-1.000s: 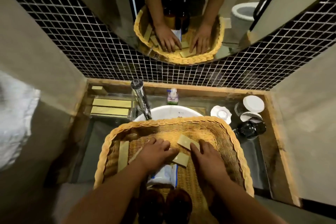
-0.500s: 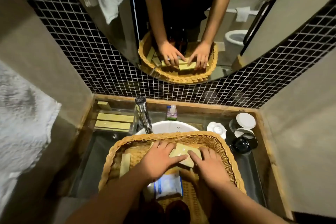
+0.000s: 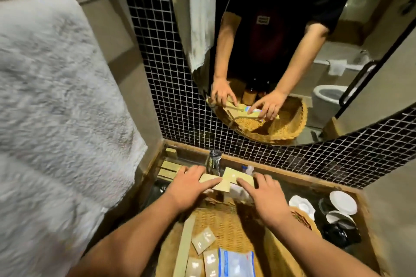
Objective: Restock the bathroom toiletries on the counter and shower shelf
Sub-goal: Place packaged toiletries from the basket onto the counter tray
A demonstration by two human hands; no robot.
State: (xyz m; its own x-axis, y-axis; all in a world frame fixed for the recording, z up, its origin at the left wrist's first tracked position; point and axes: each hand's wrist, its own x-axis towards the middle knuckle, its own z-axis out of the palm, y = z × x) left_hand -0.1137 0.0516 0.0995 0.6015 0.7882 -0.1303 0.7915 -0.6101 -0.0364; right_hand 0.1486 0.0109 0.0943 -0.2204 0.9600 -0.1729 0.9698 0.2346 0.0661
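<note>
**Both hands on a bundle of tan packets above the basket**

At far left we see a white towel point(image 3: 51, 105) hanging over a rail, filling that side of the view. Next to it, in the counter's back left corner, tan boxed toiletries point(image 3: 170, 168) lie stacked by the wall. Our left hand point(image 3: 191, 188) comes next, fingers spread flat across the left end of a bundle of tan packets point(image 3: 227, 179), pressing rather than clenching. The bundle sits just in front of the chrome faucet point(image 3: 213, 163), above the far rim of the wicker basket point(image 3: 225, 225). Our right hand point(image 3: 262, 195) grips the bundle's right end, with the index finger stretched along it and something white tucked beneath; we cannot tell what that is. Lower in the basket lie small flat sachets point(image 3: 203, 239) and a blue-and-white pouch point(image 3: 236, 263). A small bottle point(image 3: 248, 170) stands behind the bundle. At far right on the counter sit white lids point(image 3: 343, 202) and a dark kettle point(image 3: 340, 233). The mirror point(image 3: 292, 51) above reflects both hands.
</note>
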